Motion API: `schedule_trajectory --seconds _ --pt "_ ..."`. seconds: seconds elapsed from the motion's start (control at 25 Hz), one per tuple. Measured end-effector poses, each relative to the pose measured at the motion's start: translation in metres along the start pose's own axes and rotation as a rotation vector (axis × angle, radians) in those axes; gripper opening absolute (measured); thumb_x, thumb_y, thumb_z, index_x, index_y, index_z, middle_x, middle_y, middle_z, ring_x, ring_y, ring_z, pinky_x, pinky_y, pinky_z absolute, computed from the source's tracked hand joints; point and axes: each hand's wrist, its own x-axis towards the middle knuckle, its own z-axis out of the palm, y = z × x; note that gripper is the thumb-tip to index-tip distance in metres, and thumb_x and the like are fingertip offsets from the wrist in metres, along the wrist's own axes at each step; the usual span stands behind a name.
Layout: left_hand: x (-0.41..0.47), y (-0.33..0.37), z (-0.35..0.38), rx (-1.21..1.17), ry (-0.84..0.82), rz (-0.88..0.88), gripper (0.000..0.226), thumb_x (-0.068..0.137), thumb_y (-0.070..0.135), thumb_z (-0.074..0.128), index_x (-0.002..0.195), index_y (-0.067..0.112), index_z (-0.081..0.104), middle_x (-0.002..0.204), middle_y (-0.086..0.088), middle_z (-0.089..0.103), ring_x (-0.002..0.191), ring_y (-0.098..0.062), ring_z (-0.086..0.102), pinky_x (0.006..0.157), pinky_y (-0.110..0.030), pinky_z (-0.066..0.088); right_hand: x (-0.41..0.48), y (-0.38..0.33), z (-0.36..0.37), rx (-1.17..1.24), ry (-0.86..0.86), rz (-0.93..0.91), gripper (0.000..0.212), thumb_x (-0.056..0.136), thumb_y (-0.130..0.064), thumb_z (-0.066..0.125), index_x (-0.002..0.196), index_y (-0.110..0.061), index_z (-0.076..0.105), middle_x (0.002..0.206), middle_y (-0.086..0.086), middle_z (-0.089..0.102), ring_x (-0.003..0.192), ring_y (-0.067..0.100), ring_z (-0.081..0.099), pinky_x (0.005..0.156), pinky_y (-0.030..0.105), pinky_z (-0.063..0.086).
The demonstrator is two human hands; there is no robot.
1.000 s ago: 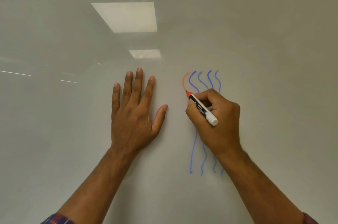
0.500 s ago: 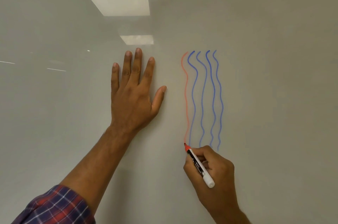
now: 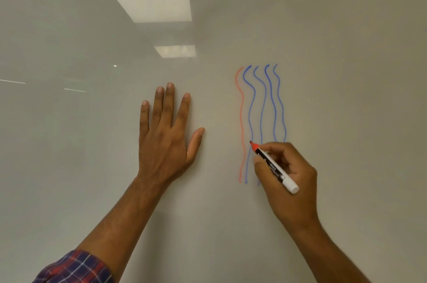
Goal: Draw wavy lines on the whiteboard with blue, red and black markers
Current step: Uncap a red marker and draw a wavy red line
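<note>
While the tip of the red marker [image 3: 275,167] sits over the leftmost of four blue wavy lines [image 3: 263,102], just right of the single red wavy line [image 3: 242,121], the right hand [image 3: 291,181] pinches its barrel in curled fingers. The left hand [image 3: 165,141] rests flat, fingers straight, on the whiteboard [image 3: 346,74]. A tip brushing here would likely streak red across blue.

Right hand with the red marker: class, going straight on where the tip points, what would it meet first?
Probably the leftmost blue line, at the tip of the red marker the right hand holds, then the red line. Contact with the whiteboard is unclear.
</note>
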Motion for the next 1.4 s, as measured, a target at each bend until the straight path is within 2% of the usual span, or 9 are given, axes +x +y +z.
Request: schedule_trajectory --seconds 0.16,0.28,0.4,0.56,0.72,1.0,1.12,1.24,1.4 --pt "0.001 0.0 0.004 -0.013 0.022 -0.001 0.078 0.105 0.054 0.042 0.168 0.014 0.02 0.176 -0.017 0.009 0.164 -0.034 0.006 0.13 -0.061 0.014 0.057 -0.029 0.011 -0.009 0.054 -0.181 0.012 0.092 -0.008 0.076 0.104 -0.011 0.077 0.088 -0.004 0.076 0.078 0.009 0.072 0.069 0.015 0.052" --pt "0.001 0.0 0.005 -0.024 0.025 0.0 0.079 0.105 0.055 0.041 0.168 0.014 0.018 0.177 -0.016 0.007 0.164 -0.034 0.006 0.13 -0.061 0.014 0.093 -0.034 0.025 -0.042 0.106 -0.233 0.011 0.091 -0.009 0.074 0.102 -0.008 0.075 0.085 -0.003 0.075 0.075 0.009 0.071 0.065 0.017 0.052" --pt "0.001 0.0 0.006 -0.025 0.023 0.0 0.079 0.105 0.056 0.04 0.168 0.014 0.018 0.177 -0.016 0.007 0.164 -0.034 0.006 0.13 -0.061 0.014 0.114 -0.032 0.037 -0.11 0.123 -0.278 0.01 0.089 -0.014 0.073 0.097 -0.008 0.075 0.081 -0.005 0.074 0.071 0.007 0.07 0.062 0.013 0.049" --pt "0.001 0.0 0.006 -0.022 0.023 0.001 0.08 0.105 0.056 0.042 0.168 0.014 0.019 0.177 -0.016 0.007 0.164 -0.034 0.006 0.13 -0.061 0.015 0.127 -0.027 0.045 -0.135 0.151 -0.307 0.007 0.09 -0.01 0.072 0.095 -0.006 0.076 0.078 -0.007 0.072 0.068 0.003 0.067 0.06 0.009 0.045" --pt "0.001 -0.001 0.006 -0.021 0.027 0.002 0.08 0.104 0.055 0.044 0.168 0.015 0.019 0.177 -0.016 0.008 0.164 -0.034 0.007 0.13 -0.061 0.016 0.131 -0.021 0.049 -0.159 0.156 -0.322 0.006 0.091 -0.01 0.072 0.095 -0.007 0.076 0.075 -0.003 0.072 0.065 0.01 0.065 0.056 0.012 0.045" --pt "0.0 -0.001 0.007 -0.031 0.041 0.005 0.079 0.104 0.054 0.046 0.168 0.014 0.021 0.176 -0.016 0.01 0.164 -0.034 0.008 0.129 -0.062 0.017 0.117 -0.02 0.048 -0.191 0.07 -0.318 0.007 0.089 -0.01 0.072 0.094 -0.01 0.077 0.072 -0.001 0.072 0.06 0.016 0.065 0.055 0.031 0.052" --pt "0.001 0.0 0.007 -0.032 0.045 0.001 0.078 0.104 0.053 0.046 0.167 0.014 0.022 0.176 -0.016 0.011 0.164 -0.034 0.008 0.129 -0.062 0.017 0.098 -0.012 0.038 -0.185 0.036 -0.297 0.006 0.088 -0.01 0.072 0.092 -0.011 0.077 0.069 -0.002 0.07 0.058 0.016 0.062 0.053 0.029 0.049" --pt "0.001 0.0 0.007 -0.033 0.043 0.001 0.079 0.104 0.054 0.046 0.168 0.014 0.021 0.176 -0.017 0.01 0.164 -0.034 0.008 0.129 -0.062 0.016 0.065 0.002 0.03 -0.247 0.005 -0.287 0.01 0.085 -0.017 0.071 0.093 -0.014 0.077 0.066 -0.009 0.064 0.056 0.012 0.059 0.053 0.021 0.044" --pt "0.001 -0.001 0.007 -0.023 0.034 0.001 0.079 0.105 0.054 0.044 0.168 0.014 0.019 0.176 -0.017 0.009 0.164 -0.035 0.007 0.129 -0.062 0.016 0.019 0.023 0.024 -0.271 -0.045 -0.233 0.01 0.086 -0.021 0.072 0.094 -0.016 0.076 0.067 -0.006 0.063 0.056 0.011 0.058 0.053 0.021 0.045"
